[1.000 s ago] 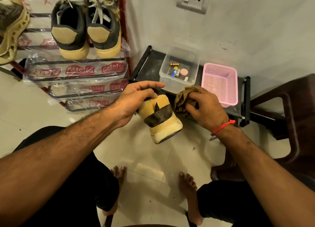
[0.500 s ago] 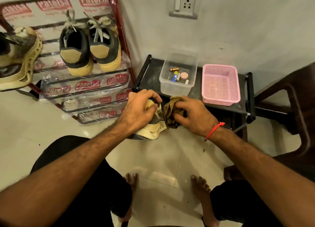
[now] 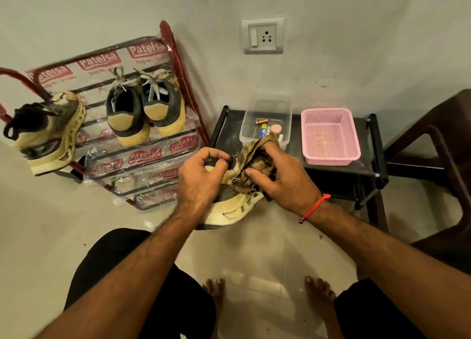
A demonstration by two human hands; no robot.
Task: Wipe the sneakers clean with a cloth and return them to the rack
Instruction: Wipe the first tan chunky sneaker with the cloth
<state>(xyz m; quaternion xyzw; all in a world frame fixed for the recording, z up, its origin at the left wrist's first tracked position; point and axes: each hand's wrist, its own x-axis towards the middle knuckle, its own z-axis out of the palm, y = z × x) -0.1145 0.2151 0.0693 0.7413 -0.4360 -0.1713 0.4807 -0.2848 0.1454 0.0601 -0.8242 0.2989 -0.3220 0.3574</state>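
My left hand (image 3: 201,178) grips a yellow and dark sneaker (image 3: 230,208) in front of me, its cream perforated sole facing down and toward me. My right hand (image 3: 283,183) holds a brown patterned cloth (image 3: 254,157) bunched against the top of that shoe. Most of the shoe's upper is hidden under both hands and the cloth. On the red metal rack (image 3: 178,66) at the left stand a pair of dark and tan sneakers (image 3: 145,111), heels toward me, and one matching yellow sneaker (image 3: 48,132) lies at the rack's left end.
A low black stand (image 3: 331,170) beside the rack carries a clear plastic box (image 3: 265,119) with small items and a pink basket (image 3: 328,137). A dark brown chair (image 3: 438,160) stands at the right. A wall socket (image 3: 262,35) is above. My bare feet rest on the tiled floor.
The shoe has turned from heel-up to sole-down and sunk lower under my hands. The cloth moved from beside the heel onto the shoe's top. My view tilted up, showing more rack.
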